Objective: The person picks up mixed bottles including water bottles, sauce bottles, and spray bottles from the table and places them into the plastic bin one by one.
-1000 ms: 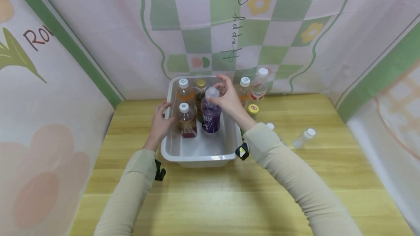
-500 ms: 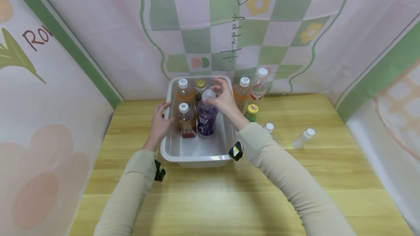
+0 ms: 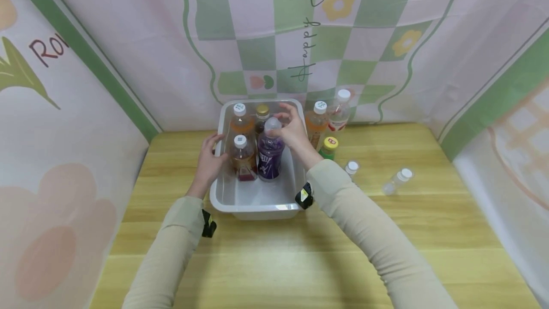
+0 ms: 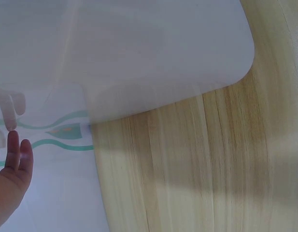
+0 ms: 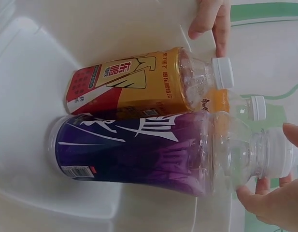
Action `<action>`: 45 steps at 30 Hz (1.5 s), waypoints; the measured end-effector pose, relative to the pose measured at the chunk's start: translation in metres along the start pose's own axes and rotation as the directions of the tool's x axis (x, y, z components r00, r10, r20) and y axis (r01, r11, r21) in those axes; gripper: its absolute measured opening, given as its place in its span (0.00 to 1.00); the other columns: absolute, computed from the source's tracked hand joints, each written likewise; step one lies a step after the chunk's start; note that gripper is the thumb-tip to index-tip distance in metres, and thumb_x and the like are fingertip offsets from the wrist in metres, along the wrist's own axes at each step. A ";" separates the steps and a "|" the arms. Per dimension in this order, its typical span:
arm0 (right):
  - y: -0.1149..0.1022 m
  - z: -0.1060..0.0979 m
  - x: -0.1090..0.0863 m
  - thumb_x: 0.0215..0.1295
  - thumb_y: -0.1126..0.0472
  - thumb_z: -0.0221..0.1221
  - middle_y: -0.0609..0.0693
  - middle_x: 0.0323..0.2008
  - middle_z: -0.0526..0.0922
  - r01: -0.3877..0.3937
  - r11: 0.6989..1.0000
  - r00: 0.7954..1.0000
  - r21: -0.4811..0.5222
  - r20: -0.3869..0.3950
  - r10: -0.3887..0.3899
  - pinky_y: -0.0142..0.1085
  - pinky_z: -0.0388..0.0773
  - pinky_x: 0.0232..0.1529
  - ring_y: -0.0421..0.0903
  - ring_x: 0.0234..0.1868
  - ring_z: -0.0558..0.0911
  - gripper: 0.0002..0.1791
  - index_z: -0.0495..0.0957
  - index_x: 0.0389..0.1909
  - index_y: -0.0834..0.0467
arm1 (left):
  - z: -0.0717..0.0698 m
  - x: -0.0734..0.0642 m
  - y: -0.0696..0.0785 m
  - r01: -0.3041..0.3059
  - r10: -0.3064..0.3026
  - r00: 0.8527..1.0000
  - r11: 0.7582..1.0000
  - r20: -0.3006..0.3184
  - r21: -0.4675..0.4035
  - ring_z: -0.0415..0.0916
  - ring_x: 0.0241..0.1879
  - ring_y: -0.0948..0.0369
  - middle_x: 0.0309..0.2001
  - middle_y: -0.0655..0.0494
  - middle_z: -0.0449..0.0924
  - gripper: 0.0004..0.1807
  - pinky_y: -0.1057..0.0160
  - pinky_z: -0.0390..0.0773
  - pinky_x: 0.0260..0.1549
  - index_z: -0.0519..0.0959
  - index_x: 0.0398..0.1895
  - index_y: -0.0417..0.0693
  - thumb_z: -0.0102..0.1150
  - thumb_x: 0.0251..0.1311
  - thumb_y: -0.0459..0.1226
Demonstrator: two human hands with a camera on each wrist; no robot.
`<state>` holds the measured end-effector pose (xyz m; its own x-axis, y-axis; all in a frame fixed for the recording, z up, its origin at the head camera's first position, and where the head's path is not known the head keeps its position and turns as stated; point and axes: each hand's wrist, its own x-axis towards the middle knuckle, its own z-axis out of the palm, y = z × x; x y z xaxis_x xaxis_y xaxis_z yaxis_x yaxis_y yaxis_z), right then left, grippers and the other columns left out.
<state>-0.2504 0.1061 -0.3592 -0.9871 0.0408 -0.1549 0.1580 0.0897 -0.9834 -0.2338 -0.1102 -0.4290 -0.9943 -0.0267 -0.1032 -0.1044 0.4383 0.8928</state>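
A bottle of purple drink [image 3: 270,156] stands upright in a pale grey plastic tub [image 3: 274,207], its base seemingly on the tub floor. My right hand [image 3: 296,132] pinches it by the white cap and neck, thumb and fingers on either side. Close beside it, in the right wrist view, is a bottle with a gold and red label [image 5: 124,87]. Behind these are an orange-labelled bottle [image 3: 242,123] and a dark bottle with a gold cap [image 3: 262,111]. My left hand [image 3: 208,161] holds the tub's left rim; fingers also show along the outer wall in the left wrist view.
Right of the tub stand an orange-labelled bottle [image 3: 317,120], a clear bottle with a red and white label [image 3: 340,113] and a yellow-capped green bottle [image 3: 329,148]. Two small white-capped clear bottles, one nearer [image 3: 351,168] and one farther right [image 3: 398,181], are on the wooden table [image 3: 266,261].
My right hand has shifted the purple drink bottle slightly left and toward me, up to the gold and red bottle. It is nearly still over the last half second. My left hand stays on the rim.
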 end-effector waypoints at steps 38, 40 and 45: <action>0.003 0.002 0.000 0.50 0.75 0.63 0.59 0.67 0.67 0.005 0.988 0.985 -0.155 0.171 0.022 0.48 0.67 0.71 0.58 0.70 0.64 0.48 0.52 0.72 0.56 | 0.000 -0.001 0.001 -0.009 0.009 1.000 1.000 0.004 -0.010 0.60 0.68 0.41 0.76 0.49 0.47 0.34 0.41 0.70 0.65 0.62 0.69 0.45 0.53 0.56 0.29; 0.002 0.001 0.000 0.49 0.76 0.63 0.60 0.67 0.67 0.030 0.986 0.982 -0.165 0.187 0.001 0.47 0.68 0.70 0.58 0.70 0.64 0.49 0.51 0.72 0.57 | 0.000 -0.001 0.000 -0.012 0.012 1.000 1.000 0.002 -0.009 0.60 0.68 0.41 0.76 0.49 0.47 0.34 0.41 0.70 0.65 0.62 0.69 0.45 0.53 0.56 0.29; -0.004 -0.002 -0.004 0.49 0.76 0.63 0.61 0.67 0.66 0.042 0.985 0.978 -0.167 0.207 -0.007 0.48 0.67 0.71 0.58 0.70 0.64 0.48 0.52 0.72 0.57 | 0.000 -0.002 0.001 -0.008 0.008 1.000 1.000 0.004 -0.010 0.60 0.68 0.41 0.76 0.51 0.47 0.34 0.41 0.70 0.65 0.62 0.69 0.46 0.53 0.56 0.29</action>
<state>-0.2469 0.1075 -0.3545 -0.9723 -0.1664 -0.1643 0.1182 0.2567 -0.9592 -0.2317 -0.1099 -0.4279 -0.9950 -0.0200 -0.0976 -0.0967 0.4297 0.8978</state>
